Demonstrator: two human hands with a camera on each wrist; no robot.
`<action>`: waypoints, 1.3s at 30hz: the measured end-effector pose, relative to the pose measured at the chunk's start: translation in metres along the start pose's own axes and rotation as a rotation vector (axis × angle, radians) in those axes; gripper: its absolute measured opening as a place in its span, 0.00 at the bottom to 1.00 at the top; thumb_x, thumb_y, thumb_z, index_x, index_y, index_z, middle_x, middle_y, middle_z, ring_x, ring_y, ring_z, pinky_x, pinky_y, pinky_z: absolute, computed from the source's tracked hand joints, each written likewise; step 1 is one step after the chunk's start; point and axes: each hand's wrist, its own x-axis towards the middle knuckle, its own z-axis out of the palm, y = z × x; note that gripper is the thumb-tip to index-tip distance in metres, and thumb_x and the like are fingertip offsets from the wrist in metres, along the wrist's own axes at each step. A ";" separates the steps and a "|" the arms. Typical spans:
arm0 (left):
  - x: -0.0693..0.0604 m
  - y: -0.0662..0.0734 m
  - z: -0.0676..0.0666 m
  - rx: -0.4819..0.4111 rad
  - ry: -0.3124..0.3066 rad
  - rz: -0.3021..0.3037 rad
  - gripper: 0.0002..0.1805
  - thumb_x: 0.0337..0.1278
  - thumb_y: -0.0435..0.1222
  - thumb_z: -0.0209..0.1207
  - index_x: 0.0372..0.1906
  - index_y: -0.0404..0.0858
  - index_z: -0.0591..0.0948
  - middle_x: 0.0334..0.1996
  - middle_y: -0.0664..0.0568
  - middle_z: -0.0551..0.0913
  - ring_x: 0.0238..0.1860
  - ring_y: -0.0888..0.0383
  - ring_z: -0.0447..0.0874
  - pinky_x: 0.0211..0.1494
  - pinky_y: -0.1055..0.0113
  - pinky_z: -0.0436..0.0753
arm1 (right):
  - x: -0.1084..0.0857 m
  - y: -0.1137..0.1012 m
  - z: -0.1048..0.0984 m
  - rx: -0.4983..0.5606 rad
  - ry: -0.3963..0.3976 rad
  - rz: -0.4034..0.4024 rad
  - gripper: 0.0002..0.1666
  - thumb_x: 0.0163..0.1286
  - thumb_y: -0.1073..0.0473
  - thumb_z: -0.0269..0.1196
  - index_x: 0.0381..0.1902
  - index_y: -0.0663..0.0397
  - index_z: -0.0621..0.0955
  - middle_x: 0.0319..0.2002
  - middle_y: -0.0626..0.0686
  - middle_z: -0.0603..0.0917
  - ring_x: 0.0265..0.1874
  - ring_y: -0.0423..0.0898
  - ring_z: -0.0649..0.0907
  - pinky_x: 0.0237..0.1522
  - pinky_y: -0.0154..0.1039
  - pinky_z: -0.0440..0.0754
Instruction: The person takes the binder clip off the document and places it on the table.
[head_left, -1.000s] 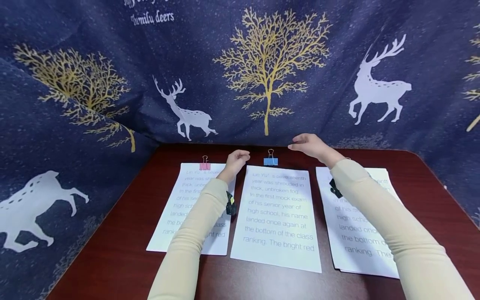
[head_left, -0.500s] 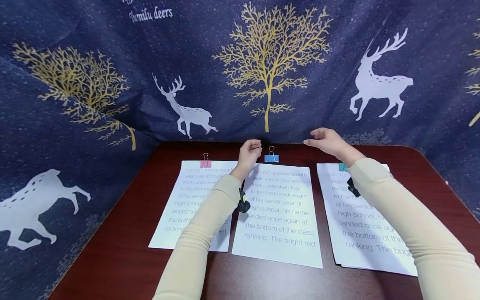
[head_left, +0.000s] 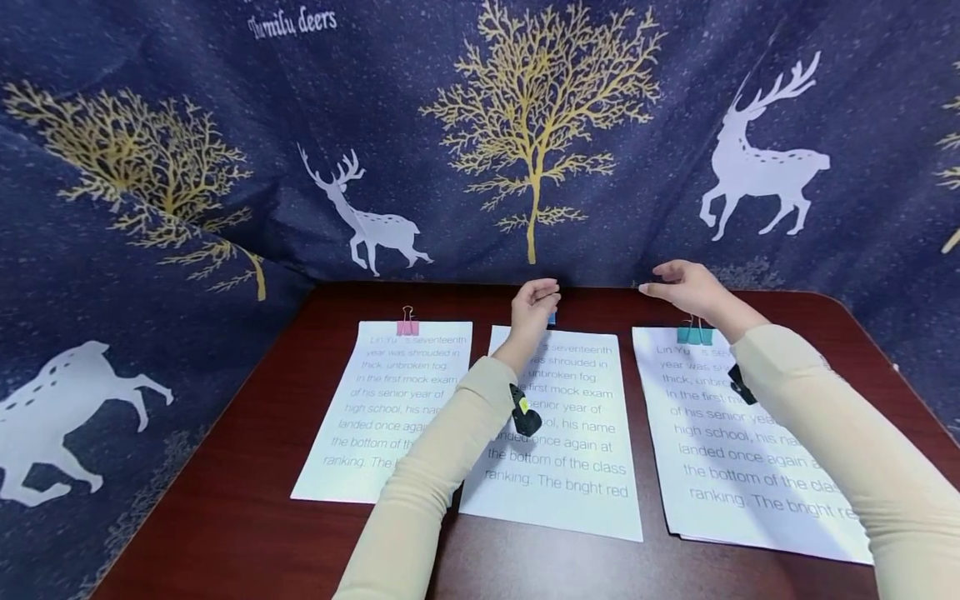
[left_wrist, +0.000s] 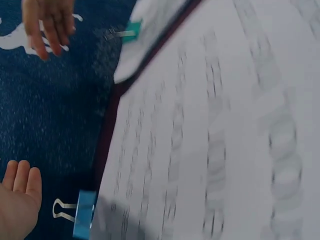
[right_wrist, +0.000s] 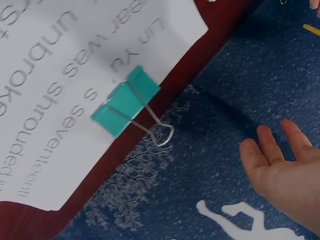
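Observation:
My left hand (head_left: 534, 310) hovers above the top edge of the middle paper stack (head_left: 555, 500), its fingers loosely bent and holding nothing. Partly hidden behind it in the head view is a blue binder clip (left_wrist: 84, 214), which lies at the paper's top edge in the left wrist view. Whether that clip bites the paper, I cannot tell. My right hand (head_left: 690, 287), fingers spread and slightly bent, is in the air just behind the teal binder clip (right_wrist: 126, 102). That clip sits on the top edge of the right paper stack (head_left: 750, 525). Neither hand touches a clip.
On the left lies another printed paper stack (head_left: 360, 417) with a pink binder clip (head_left: 408, 328) on its top edge. All rest on a dark red-brown table (head_left: 225, 500). Behind the table hangs a blue cloth (head_left: 420, 100) with deer and trees.
Both hands have moved to the right. The left hand has come from left of the blue clip to in front of it, and the right hand has uncovered the teal clip. The clips stay in place.

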 end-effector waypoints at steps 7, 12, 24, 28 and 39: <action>-0.012 -0.002 0.018 0.008 -0.067 -0.108 0.16 0.61 0.25 0.55 0.54 0.31 0.77 0.52 0.39 0.80 0.49 0.53 0.82 0.52 0.65 0.82 | -0.001 0.012 -0.009 -0.016 0.005 0.019 0.45 0.70 0.42 0.54 0.69 0.73 0.57 0.66 0.76 0.59 0.63 0.70 0.62 0.62 0.65 0.65; -0.018 -0.008 0.034 0.045 -0.128 -0.151 0.16 0.64 0.32 0.56 0.56 0.35 0.77 0.50 0.42 0.82 0.52 0.52 0.81 0.54 0.63 0.81 | 0.000 0.022 -0.016 -0.017 0.009 0.045 0.46 0.71 0.41 0.53 0.69 0.74 0.56 0.65 0.77 0.59 0.62 0.71 0.64 0.61 0.65 0.66; -0.024 -0.020 0.063 0.073 -0.113 -0.239 0.19 0.61 0.35 0.60 0.55 0.32 0.77 0.47 0.44 0.84 0.51 0.50 0.82 0.53 0.64 0.82 | -0.001 0.046 -0.023 0.013 -0.023 0.107 0.47 0.72 0.39 0.50 0.70 0.74 0.53 0.67 0.77 0.55 0.65 0.72 0.58 0.64 0.66 0.60; -0.026 -0.025 0.069 0.077 -0.128 -0.251 0.19 0.61 0.35 0.60 0.55 0.31 0.77 0.47 0.43 0.84 0.52 0.50 0.81 0.55 0.63 0.81 | -0.002 0.054 -0.025 0.030 -0.006 0.132 0.47 0.72 0.39 0.50 0.70 0.74 0.54 0.67 0.77 0.55 0.66 0.72 0.57 0.65 0.66 0.58; -0.026 -0.036 0.075 0.171 -0.194 -0.229 0.18 0.61 0.30 0.59 0.55 0.31 0.77 0.50 0.43 0.81 0.53 0.52 0.80 0.53 0.67 0.81 | -0.001 0.072 -0.021 0.076 -0.005 0.155 0.37 0.76 0.49 0.45 0.66 0.78 0.59 0.66 0.77 0.57 0.66 0.71 0.58 0.66 0.65 0.57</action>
